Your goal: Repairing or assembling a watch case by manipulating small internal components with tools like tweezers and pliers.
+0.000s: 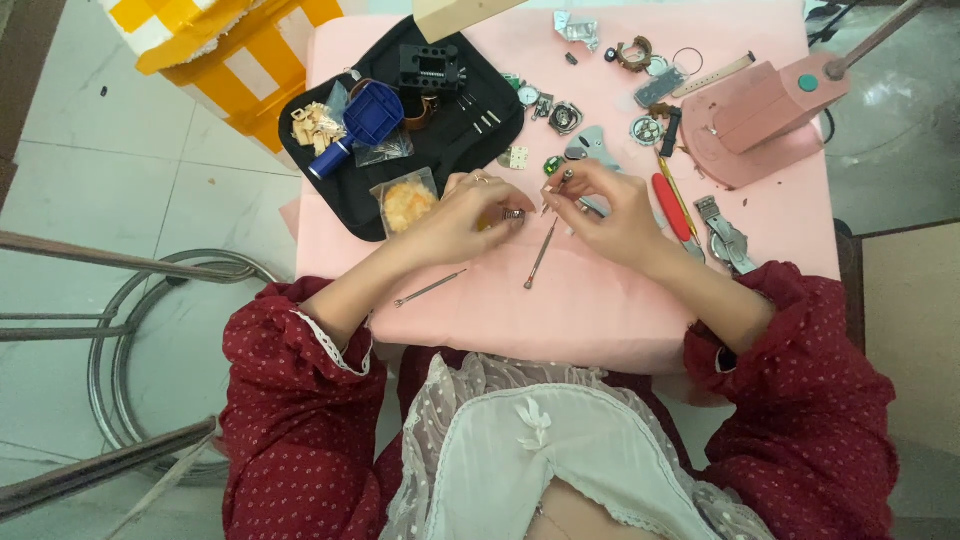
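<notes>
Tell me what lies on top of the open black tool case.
On the black tool case lie a blue round case holder, a black block holder, tan pieces, clear bags and thin pin tools. What sits beneath these is covered.

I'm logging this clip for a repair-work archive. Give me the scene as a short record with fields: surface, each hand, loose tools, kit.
surface: small table with pink cloth
left hand: left hand pinches a small metal watch part at its fingertips
right hand: right hand holds a thin metal tool angled toward the part
loose tools: two slim metal picks on the cloth below the hands; red-handled screwdriver beside the right hand
kit: open black tool case holding a blue case holder
other: pink desk lamp base at the far right
</notes>
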